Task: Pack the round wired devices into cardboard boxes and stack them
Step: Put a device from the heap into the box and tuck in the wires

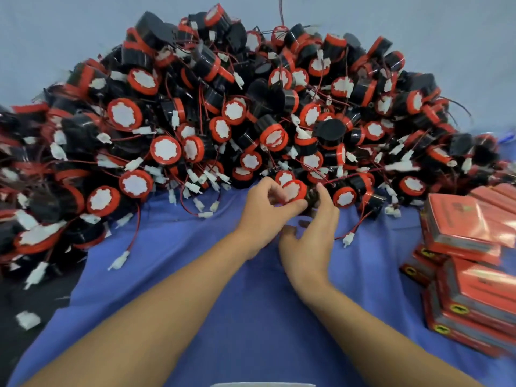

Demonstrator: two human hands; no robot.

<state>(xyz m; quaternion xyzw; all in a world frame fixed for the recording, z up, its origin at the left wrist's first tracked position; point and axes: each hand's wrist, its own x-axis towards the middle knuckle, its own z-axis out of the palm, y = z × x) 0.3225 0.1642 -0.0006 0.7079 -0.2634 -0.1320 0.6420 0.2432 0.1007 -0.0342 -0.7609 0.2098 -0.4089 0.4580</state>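
A big heap of round wired devices point(223, 113), black with red rims, white faces and red wires ending in white plugs, fills the back of the blue cloth. At the heap's front edge my left hand point(262, 210) and my right hand point(312, 233) both grip one round device point(294, 191) between them, its white face turned up. Flat red cardboard boxes point(469, 227) lie stacked at the right.
The blue cloth point(195, 289) covers the surface under my arms. More red boxes point(474, 305) lie in a lower pile at the right edge. A loose white plug point(28, 319) lies on the dark area at the left.
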